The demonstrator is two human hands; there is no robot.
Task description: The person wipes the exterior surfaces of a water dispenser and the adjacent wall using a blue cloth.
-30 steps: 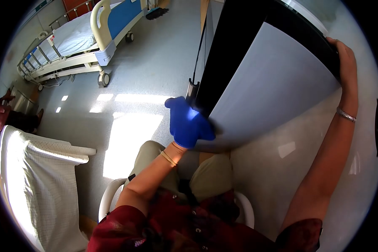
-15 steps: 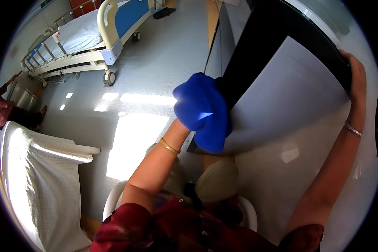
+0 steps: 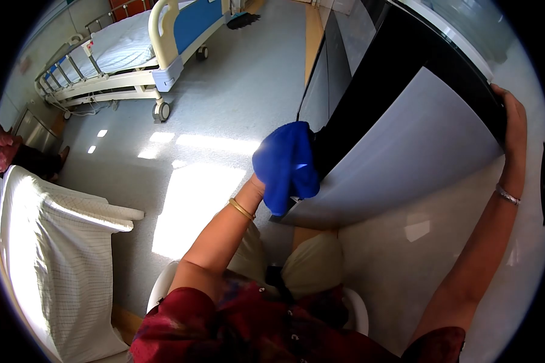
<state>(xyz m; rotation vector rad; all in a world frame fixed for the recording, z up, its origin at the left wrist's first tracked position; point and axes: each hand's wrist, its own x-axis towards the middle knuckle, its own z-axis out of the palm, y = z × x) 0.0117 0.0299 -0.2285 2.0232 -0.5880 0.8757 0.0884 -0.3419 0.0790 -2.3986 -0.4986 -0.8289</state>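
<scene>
My left hand (image 3: 259,183) is mostly hidden under a blue cloth (image 3: 286,162), which it holds bunched against the left edge of a large black-and-grey appliance (image 3: 406,139). The appliance has a smooth, curved silver-grey panel and a glossy black border; I cannot make out its exact kind. On the far right side, my right hand (image 3: 515,118) grips the appliance's black edge, fingertips at the upper corner. The cloth hides the fingers of my left hand.
A hospital bed (image 3: 163,36) on wheels stands at the upper left. White sheeting (image 3: 66,254) drapes something at the lower left. A seated person (image 3: 27,160) is at the left edge. A broom head (image 3: 243,22) rests on the floor beyond the bed.
My left hand and the blue cloth have shifted slightly down and left along the appliance's edge, and the cloth's folds have changed. My right hand stays at the right edge.
</scene>
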